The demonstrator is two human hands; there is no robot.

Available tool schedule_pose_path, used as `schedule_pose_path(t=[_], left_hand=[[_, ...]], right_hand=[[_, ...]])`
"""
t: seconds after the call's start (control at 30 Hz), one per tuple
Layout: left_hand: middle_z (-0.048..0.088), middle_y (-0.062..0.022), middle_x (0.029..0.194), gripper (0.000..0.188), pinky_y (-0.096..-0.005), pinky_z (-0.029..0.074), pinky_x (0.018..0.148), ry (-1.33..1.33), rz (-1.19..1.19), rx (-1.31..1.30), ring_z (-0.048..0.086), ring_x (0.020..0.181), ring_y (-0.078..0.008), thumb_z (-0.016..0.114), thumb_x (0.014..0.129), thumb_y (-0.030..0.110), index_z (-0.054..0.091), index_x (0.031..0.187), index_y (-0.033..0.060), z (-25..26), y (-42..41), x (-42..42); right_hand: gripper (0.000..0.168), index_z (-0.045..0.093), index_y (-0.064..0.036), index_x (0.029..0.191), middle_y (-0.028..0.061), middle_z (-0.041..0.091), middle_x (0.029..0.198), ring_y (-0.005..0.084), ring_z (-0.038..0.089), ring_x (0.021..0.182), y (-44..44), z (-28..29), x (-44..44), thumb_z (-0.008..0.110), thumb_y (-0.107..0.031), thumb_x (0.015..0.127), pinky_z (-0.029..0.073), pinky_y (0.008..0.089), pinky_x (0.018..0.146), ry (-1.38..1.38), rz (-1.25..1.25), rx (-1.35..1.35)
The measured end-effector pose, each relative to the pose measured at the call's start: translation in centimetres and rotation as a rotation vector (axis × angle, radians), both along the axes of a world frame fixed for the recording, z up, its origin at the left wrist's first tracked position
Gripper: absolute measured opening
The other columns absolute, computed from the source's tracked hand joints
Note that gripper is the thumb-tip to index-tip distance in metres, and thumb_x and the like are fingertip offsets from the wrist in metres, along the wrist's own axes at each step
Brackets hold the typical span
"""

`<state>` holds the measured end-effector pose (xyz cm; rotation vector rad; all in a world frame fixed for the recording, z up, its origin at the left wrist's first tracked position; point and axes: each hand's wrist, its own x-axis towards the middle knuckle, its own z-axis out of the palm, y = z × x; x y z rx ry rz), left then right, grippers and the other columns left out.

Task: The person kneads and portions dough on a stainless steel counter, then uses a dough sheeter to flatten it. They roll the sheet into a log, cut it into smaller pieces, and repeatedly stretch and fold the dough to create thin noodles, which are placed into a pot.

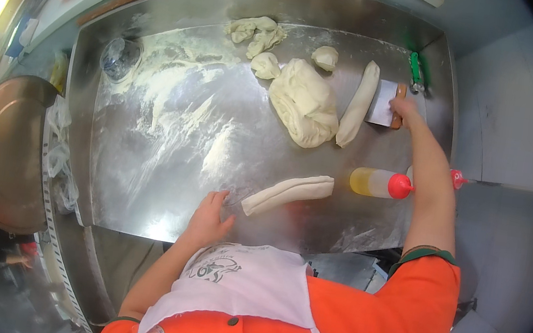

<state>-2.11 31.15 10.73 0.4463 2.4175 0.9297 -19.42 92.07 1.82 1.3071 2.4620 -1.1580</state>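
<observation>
My right hand [405, 110] is on the wooden handle of a dough scraper [383, 102], whose wide metal blade lies on the steel worktop beside a long dough roll [358, 105]. My left hand [211, 217] holds nothing; its spread fingers rest at the worktop's near edge, left of a shorter dough log [288, 195] with a lengthwise crease. A large lump of dough [303, 103] sits further back, with a small dough ball [266, 66] touching or close to its left side and another dough piece [325, 58] behind it. Crumpled dough scraps [256, 33] lie at the back.
An oil squeeze bottle [380, 183] with a red cap lies near my right forearm; another red cap [457, 179] shows beyond it. A green-handled tool [416, 72] is in the back right corner. A clear container [120, 60] stands back left. Raised steel walls [319, 8] edge the floured worktop.
</observation>
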Motion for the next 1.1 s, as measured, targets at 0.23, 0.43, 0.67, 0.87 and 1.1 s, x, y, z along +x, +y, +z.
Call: schedule_pose_path(t=[0.23, 0.43, 0.67, 0.87, 1.1], left_hand=[[0.056, -0.0210, 0.116, 0.054, -0.0440, 0.047, 0.090, 0.133, -0.159, 0.032, 0.056, 0.108, -0.0382, 0.068, 0.081, 0.015, 0.048, 0.130, 0.0013, -0.4, 1.4, -2.8], [0.057, -0.0221, 0.116, 0.052, -0.0440, 0.048, 0.091, 0.101, -0.203, 0.043, 0.055, 0.108, -0.0396, 0.066, 0.084, 0.018, 0.049, 0.129, 0.0000, -0.2, 2.0, -2.6], [0.055, -0.0221, 0.119, 0.053, -0.0442, 0.047, 0.092, 0.108, -0.301, 0.043, 0.055, 0.110, -0.0397, 0.066, 0.084, 0.021, 0.049, 0.130, 0.0001, -0.4, 1.4, -2.1], [0.054, -0.0229, 0.118, 0.065, -0.0449, 0.048, 0.091, 0.220, -0.377, 0.006, 0.055, 0.109, -0.0402, 0.072, 0.079, 0.031, 0.048, 0.131, 0.0009, 0.0, 6.4, -5.9], [0.056, -0.0224, 0.112, 0.067, -0.0453, 0.049, 0.090, 0.344, -0.383, -0.227, 0.057, 0.106, -0.0389, 0.077, 0.074, 0.032, 0.049, 0.130, 0.0078, -0.3, 14.1, -7.4]], right_hand=[[0.027, 0.060, 0.002, 0.094, 0.0103, 0.064, 0.080, 0.0222, 0.062, 0.076, -11.9, 23.7, 5.7, 0.066, -0.020, 0.081, 0.049, 0.0376, 0.070, 0.459, 0.061, 0.307], [0.041, 0.054, -0.001, 0.119, 0.0056, 0.063, 0.100, 0.0173, 0.061, 0.089, -27.1, 17.0, 26.3, 0.071, -0.011, 0.083, 0.050, 0.0352, 0.083, 0.205, 0.086, -0.321], [0.032, 0.052, 0.000, 0.112, 0.0071, 0.061, 0.098, 0.0187, 0.061, 0.088, -26.3, 1.4, 31.4, 0.066, -0.005, 0.083, 0.052, 0.0369, 0.077, 0.278, -0.371, -0.662], [0.047, 0.050, 0.002, 0.115, 0.0183, 0.061, 0.103, 0.0280, 0.061, 0.096, -39.2, 0.2, 25.2, 0.070, -0.016, 0.078, 0.051, 0.0403, 0.081, -0.026, 0.187, -0.325], [0.049, 0.055, 0.001, 0.113, 0.0262, 0.063, 0.108, 0.0434, 0.060, 0.105, -36.4, 6.3, 26.1, 0.070, -0.028, 0.075, 0.048, 0.0469, 0.091, -0.177, 0.495, -0.368]])
